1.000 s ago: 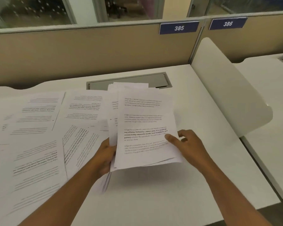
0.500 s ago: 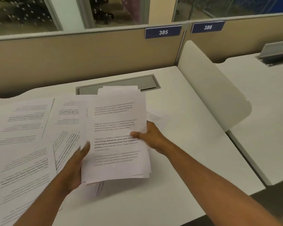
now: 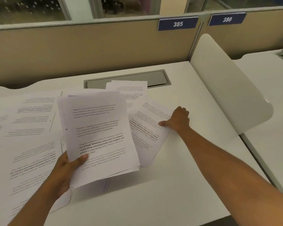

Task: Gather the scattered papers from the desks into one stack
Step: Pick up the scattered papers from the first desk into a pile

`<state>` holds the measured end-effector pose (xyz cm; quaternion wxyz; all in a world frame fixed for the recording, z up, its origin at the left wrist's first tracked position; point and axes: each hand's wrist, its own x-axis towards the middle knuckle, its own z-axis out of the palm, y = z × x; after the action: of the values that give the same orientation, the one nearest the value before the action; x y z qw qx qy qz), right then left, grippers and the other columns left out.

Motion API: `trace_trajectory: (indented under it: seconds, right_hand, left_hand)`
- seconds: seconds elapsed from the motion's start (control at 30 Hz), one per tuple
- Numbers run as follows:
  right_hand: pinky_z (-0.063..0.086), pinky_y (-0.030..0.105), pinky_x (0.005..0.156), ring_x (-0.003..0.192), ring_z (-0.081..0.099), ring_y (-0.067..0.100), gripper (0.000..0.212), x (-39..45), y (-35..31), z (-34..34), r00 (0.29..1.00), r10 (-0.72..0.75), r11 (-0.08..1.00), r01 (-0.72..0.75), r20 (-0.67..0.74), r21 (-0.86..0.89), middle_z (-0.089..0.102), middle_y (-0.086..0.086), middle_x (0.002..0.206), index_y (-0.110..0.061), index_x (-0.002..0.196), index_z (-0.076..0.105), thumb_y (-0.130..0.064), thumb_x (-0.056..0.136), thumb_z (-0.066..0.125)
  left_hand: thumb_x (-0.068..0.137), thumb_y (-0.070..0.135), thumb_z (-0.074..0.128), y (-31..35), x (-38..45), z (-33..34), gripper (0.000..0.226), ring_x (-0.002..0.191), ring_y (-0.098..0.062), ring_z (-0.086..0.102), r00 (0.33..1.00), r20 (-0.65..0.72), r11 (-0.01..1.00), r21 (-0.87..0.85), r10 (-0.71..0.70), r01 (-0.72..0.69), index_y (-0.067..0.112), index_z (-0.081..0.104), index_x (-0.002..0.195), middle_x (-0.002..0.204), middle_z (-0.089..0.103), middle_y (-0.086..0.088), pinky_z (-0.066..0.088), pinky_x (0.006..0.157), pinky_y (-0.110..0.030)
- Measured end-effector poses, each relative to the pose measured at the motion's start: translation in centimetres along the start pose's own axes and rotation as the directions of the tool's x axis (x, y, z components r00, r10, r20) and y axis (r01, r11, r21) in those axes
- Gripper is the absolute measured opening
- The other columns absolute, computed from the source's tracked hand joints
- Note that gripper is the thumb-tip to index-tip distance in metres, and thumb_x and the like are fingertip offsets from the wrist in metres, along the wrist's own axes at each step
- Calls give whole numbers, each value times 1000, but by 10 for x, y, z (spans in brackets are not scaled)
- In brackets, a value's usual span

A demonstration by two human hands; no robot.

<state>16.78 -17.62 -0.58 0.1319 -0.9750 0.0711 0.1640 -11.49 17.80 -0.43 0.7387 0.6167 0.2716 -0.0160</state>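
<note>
My left hand point(image 3: 67, 168) grips a thick stack of printed papers point(image 3: 98, 136) by its lower left corner and holds it above the white desk point(image 3: 178, 193). My right hand point(image 3: 178, 119) pinches the right edge of a loose printed sheet point(image 3: 147, 132) that lies tilted on the desk, to the right of the stack. More loose sheets point(image 3: 127, 90) lie behind, near the grey cable hatch point(image 3: 155, 77). Several other printed pages point(image 3: 26, 136) are spread over the left part of the desk, some overlapping.
A beige partition point(image 3: 88, 51) with blue number plates 385 point(image 3: 178, 23) and 386 point(image 3: 227, 19) runs along the back. A curved white divider point(image 3: 227, 85) stands at the desk's right edge, with a second white desk point(image 3: 271, 103) beyond it.
My right hand has let go of the stack and reached right to the loose tilted sheet. The left hand alone now carries the stack, shifted slightly left.
</note>
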Motion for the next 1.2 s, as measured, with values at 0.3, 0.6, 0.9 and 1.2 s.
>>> trace_trajectory:
  seconds: [0.3,0.6,0.9,1.2]
  right_hand:
    - [54,39,98,129,65,36,97,23,-9,-10,985,-21,991,-2,172,134,65,14,136,-1,137,54,-42,64,103]
    - [63,52,88,123,69,42,57,16,12,-48,909,-313,705,29,274,709,69,16,137,-12,143,59,9,91,73]
    - [66,46,94,129,68,43,67,19,9,-139,732,-609,523,81,305,849,69,22,142,-3,146,57,9,83,78]
    - [66,41,90,122,75,33,65,-14,-82,-162,502,-794,502,223,343,835,73,15,138,-8,145,59,13,85,77]
  left_hand:
    - [84,23,85,-9,24,-3,43,101,-26,84,997,-53,998,30,-52,53,39,77,123,123,85,1,70,71,-38]
    - [95,13,79,-7,27,-28,37,98,-20,84,990,-137,998,49,-31,38,34,74,125,118,86,9,70,69,-34]
    - [102,5,72,10,26,-33,41,111,-24,77,978,-202,999,25,42,-38,23,67,138,110,86,15,63,86,-39]
    - [86,38,91,43,-3,20,53,116,-28,80,995,88,997,55,40,-45,29,74,135,126,84,-1,69,83,-37]
